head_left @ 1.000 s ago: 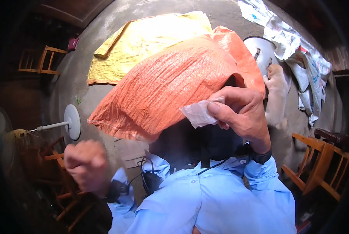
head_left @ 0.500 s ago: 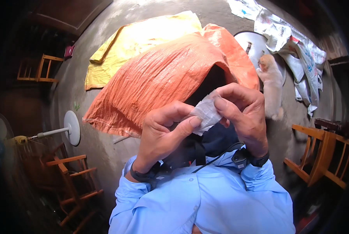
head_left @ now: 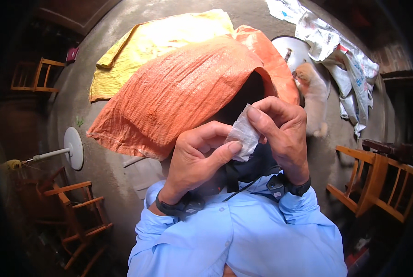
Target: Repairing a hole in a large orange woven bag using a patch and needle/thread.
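Observation:
My left hand (head_left: 199,161) and my right hand (head_left: 280,141) pinch a small crumpled piece of whitish, translucent sheet (head_left: 241,136) between thumbs and fingers, left at its lower part and right at its upper corner. Just beyond them an orange woven sack (head_left: 179,92) spreads out, its dark mouth gaping toward the right. A yellow woven sack (head_left: 160,37) lies behind it on the floor (head_left: 82,106). Both wrists wear black straps with small devices.
Wooden chairs (head_left: 84,203) stand at lower left, upper left and right (head_left: 372,180). A pale furry animal (head_left: 315,106) lies by a white basin (head_left: 294,48), near white printed sacks (head_left: 354,87). A fan with a round white base (head_left: 72,147) is at left.
My left hand has risen from the lower left and taken hold of the sheet that only my right hand held. Since half a second ago both hands have shifted slightly and the sheet is more upright.

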Demonstrator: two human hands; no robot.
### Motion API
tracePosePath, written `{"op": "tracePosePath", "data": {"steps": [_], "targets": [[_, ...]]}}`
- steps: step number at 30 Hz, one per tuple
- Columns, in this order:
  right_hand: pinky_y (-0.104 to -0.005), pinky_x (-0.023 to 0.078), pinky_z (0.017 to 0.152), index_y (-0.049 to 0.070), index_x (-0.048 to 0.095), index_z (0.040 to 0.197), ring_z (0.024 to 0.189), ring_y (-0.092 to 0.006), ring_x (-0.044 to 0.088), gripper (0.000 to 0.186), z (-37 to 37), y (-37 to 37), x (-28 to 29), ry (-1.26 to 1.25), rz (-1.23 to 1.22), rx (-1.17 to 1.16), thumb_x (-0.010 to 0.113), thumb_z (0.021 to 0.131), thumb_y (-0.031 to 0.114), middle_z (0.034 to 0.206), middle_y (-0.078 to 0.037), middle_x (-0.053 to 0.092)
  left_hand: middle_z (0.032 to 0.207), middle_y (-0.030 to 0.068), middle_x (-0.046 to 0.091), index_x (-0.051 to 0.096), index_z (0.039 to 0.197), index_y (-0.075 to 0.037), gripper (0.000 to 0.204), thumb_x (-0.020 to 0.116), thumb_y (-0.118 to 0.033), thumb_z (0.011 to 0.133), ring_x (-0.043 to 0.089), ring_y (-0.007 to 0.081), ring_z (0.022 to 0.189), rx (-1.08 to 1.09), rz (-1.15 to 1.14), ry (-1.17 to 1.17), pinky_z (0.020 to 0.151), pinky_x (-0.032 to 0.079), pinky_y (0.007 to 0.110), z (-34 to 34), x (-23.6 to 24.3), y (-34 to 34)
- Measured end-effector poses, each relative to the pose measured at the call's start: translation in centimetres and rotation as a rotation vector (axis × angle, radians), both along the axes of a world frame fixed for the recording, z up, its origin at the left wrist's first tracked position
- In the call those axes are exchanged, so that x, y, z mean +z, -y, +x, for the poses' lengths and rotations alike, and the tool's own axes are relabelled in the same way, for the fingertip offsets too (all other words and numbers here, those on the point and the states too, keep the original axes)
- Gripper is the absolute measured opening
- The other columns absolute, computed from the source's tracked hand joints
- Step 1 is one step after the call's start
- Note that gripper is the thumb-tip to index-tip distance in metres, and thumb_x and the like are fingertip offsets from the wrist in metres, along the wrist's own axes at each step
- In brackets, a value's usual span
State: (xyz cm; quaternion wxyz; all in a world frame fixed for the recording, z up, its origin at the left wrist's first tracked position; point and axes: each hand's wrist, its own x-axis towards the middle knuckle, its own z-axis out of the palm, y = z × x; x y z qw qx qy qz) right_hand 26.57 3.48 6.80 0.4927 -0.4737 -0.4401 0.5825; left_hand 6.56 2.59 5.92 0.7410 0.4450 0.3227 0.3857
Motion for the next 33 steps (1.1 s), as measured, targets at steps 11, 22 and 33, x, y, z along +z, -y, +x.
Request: {"op": "tracePosePath", "data": {"steps": [11,22,33], "targets": [[-0.0199,0.044,0.056,-0.003,0.074,0.091,0.066,-0.0025,0.058,0.02,1.7,0.7,-0.1,-0.019,-0.169,0.105,0.071,0.097,0.016,0.074,-0.001,0.069,0.105,0.013,0.073,0.073,0.104,0.001,0.019,0.074,0.008,0.086,0.071,0.0181,0.093,0.067,0.323,-0.141,0.082,0.055,0.028,1.2,-1.1,0.2],[-0.0183,0.045,0.056,0.003,0.075,0.1,0.064,-0.0029,0.057,0.025,11.6,2.9,-6.0,0.241,-0.159,-0.238,0.065,0.101,0.027,0.076,0.002,0.066,0.099,0.0102,0.067,0.067,0.106,0.004,0.014,0.067,0.003,0.092,0.064,0.0143,0.087,0.065,0.243,-0.129,0.079,0.051,0.027,1.9,-1.4,1.1],[-0.0339,0.054,0.054,0.004,0.078,0.082,0.056,-0.0156,0.068,0.013,18.5,18.4,-41.6,0.801,-0.759,-0.238,0.072,0.084,0.015,0.066,-0.009,0.071,0.094,0.0128,0.071,0.058,0.117,0.004,0.023,0.063,-0.01,0.1,0.068,0.0155,0.076,0.075,0.199,-0.313,0.069,0.053,0.027,3.5,-1.6,1.2]]}}
